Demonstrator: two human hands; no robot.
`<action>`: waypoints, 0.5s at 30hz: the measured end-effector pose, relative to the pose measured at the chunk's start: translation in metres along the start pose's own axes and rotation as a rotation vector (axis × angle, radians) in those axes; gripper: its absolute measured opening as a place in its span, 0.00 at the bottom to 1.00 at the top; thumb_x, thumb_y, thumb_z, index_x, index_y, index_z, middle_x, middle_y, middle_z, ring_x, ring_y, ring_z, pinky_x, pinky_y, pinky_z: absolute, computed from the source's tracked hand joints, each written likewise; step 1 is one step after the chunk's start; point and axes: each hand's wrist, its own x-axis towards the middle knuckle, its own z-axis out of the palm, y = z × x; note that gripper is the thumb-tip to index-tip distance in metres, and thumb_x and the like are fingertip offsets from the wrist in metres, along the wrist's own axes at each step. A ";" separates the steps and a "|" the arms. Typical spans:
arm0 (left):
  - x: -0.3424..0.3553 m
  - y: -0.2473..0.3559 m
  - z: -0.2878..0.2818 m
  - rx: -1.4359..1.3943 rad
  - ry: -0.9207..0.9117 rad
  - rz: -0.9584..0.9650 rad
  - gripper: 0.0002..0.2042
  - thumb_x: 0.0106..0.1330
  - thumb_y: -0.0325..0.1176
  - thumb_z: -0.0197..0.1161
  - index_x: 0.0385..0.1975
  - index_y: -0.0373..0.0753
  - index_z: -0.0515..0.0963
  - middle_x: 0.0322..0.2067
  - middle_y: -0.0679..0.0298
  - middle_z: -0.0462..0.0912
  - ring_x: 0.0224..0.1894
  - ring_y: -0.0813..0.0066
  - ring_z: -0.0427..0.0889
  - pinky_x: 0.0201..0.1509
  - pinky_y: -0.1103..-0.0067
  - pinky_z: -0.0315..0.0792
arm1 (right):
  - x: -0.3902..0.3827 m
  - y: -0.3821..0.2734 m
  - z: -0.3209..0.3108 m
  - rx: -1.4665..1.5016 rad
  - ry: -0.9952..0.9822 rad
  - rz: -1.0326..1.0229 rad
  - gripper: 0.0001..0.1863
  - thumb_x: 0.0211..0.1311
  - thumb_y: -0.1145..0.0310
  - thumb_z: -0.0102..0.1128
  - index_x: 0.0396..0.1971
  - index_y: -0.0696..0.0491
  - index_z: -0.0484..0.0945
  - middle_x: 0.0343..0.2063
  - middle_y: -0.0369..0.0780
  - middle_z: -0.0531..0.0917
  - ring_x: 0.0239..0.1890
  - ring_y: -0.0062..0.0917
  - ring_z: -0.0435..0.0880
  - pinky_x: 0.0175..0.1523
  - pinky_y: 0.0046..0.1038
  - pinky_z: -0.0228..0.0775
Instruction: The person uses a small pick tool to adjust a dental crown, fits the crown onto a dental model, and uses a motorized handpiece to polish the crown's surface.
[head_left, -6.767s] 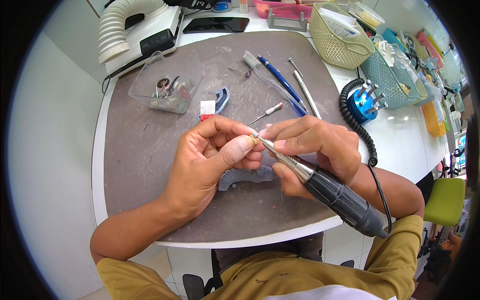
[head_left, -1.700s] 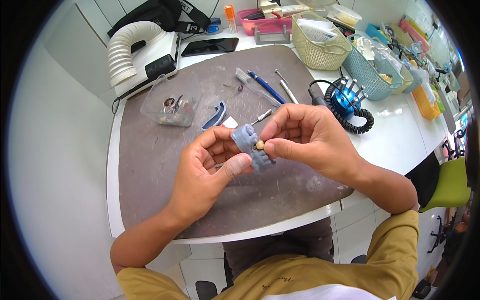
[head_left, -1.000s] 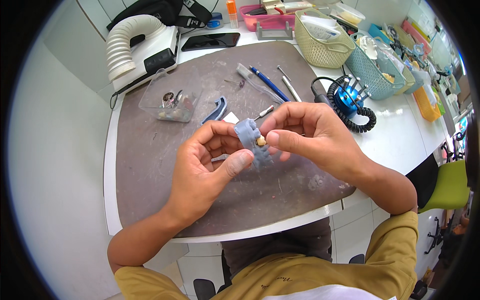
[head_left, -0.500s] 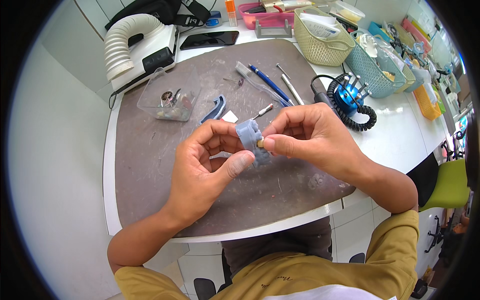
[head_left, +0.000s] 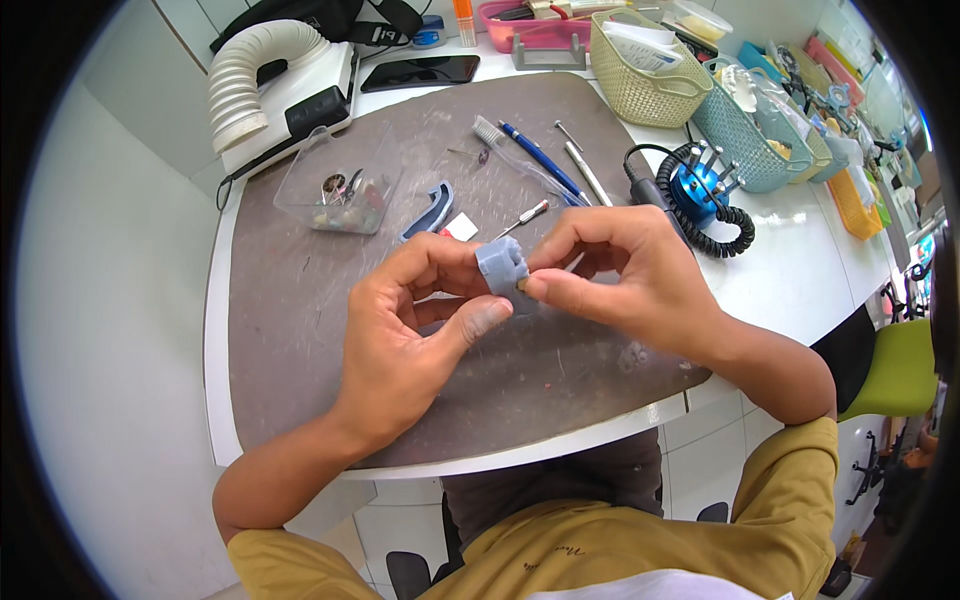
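A grey-blue dental model [head_left: 499, 264] is gripped between the thumb and fingers of my left hand [head_left: 408, 320], held up over the mat. From the other side, my right hand [head_left: 628, 275] pinches a small yellowish dental crown [head_left: 522, 285] against the model. Its thumb and fingertips cover most of the crown, so how it sits on the model cannot be made out. Just beyond the left fingers lie a curved blue-grey model piece [head_left: 430, 212], a small white and red piece [head_left: 461, 227] and a thin instrument [head_left: 523, 219].
A brown mat [head_left: 330, 390] covers the bench. On it are a clear box [head_left: 340, 185] of small parts, a toothbrush [head_left: 520, 155], a blue pen [head_left: 543, 160] and a silver pen [head_left: 588, 173]. A blue bur stand [head_left: 700, 190] with a coiled cord stands right, near woven baskets [head_left: 650, 75].
The model has turned in my left hand, showing more of its smooth outer side and less of the teeth. The crown is more hidden behind my right thumb.
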 end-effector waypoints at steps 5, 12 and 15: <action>-0.001 0.007 0.009 -0.107 0.040 -0.058 0.17 0.67 0.20 0.68 0.54 0.37 0.74 0.44 0.63 0.84 0.48 0.79 0.84 0.55 0.79 0.79 | 0.002 -0.003 -0.004 -0.162 0.035 -0.144 0.09 0.65 0.66 0.71 0.36 0.57 0.88 0.27 0.38 0.89 0.30 0.18 0.85 0.36 0.22 0.76; 0.009 -0.011 -0.007 -0.137 0.038 -0.084 0.19 0.67 0.21 0.67 0.55 0.33 0.69 0.48 0.61 0.80 0.51 0.76 0.83 0.58 0.79 0.78 | 0.017 -0.002 -0.037 -0.765 0.102 -0.299 0.09 0.65 0.68 0.69 0.39 0.58 0.87 0.28 0.40 0.87 0.28 0.23 0.83 0.34 0.23 0.74; 0.012 -0.015 -0.013 -0.209 -0.044 -0.186 0.18 0.67 0.23 0.68 0.52 0.33 0.68 0.48 0.60 0.78 0.51 0.75 0.83 0.58 0.79 0.79 | 0.017 0.004 -0.035 -0.781 -0.022 -0.314 0.10 0.61 0.70 0.69 0.39 0.59 0.86 0.31 0.45 0.88 0.32 0.35 0.87 0.38 0.32 0.78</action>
